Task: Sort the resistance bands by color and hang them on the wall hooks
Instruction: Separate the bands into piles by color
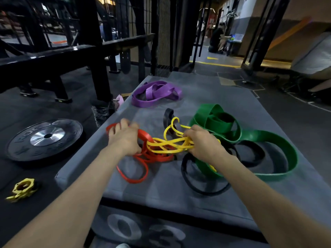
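A tangle of resistance bands lies on a grey padded box. My left hand grips the red bands at the left of the tangle. My right hand grips the thin yellow bands, which stretch between both hands. Wide green bands loop to the right, partly under my right hand. Black bands lie beneath and around the green ones. A separate pile of purple bands sits at the far side of the box. No wall hooks are visible.
A black weight plate lies on the floor to the left, with a yellow barbell collar nearer me. A black metal rack stands beyond. A person crouches far back down the aisle.
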Tool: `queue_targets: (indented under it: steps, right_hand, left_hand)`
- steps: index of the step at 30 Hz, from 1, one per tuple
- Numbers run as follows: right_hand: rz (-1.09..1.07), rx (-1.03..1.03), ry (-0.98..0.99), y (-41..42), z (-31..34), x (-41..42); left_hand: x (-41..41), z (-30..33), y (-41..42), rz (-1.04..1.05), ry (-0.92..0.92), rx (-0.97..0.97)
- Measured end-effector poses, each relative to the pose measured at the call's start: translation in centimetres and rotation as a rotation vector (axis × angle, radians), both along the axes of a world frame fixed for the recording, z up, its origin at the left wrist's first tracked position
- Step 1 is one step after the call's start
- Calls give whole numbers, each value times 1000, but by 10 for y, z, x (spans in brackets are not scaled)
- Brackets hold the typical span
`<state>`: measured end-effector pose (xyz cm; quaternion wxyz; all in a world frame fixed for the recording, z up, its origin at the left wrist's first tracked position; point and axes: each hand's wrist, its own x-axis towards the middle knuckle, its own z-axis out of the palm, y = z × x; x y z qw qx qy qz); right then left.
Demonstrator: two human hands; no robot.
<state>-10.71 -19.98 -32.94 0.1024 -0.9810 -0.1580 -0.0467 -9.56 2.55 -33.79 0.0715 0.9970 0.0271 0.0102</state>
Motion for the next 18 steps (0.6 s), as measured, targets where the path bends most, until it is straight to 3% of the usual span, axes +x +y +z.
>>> queue_targets:
  steps: [3,7,9,12,15,18]
  right_hand:
    - [87,-116,139,-3,-2,2]
    - [154,-209,281,-12,9,-2]
    - [155,8,327,-13,12,-1]
    - [-32,445,242,-11,18,16]
    - [-165,451,45,-6,15,44]
    - [-282,338,38,-5,6,72]
  left_hand:
    - [0,-5,-6,-219,-109,79]
    - [5,-4,-11,-351,-87,98]
    - [9,-2,-9,-339,-63,58]
    - [12,-1,-5,-316,-53,34]
    - [10,-2,-2,-331,-47,35]
    - [10,-6,1,-337,-33,-21]
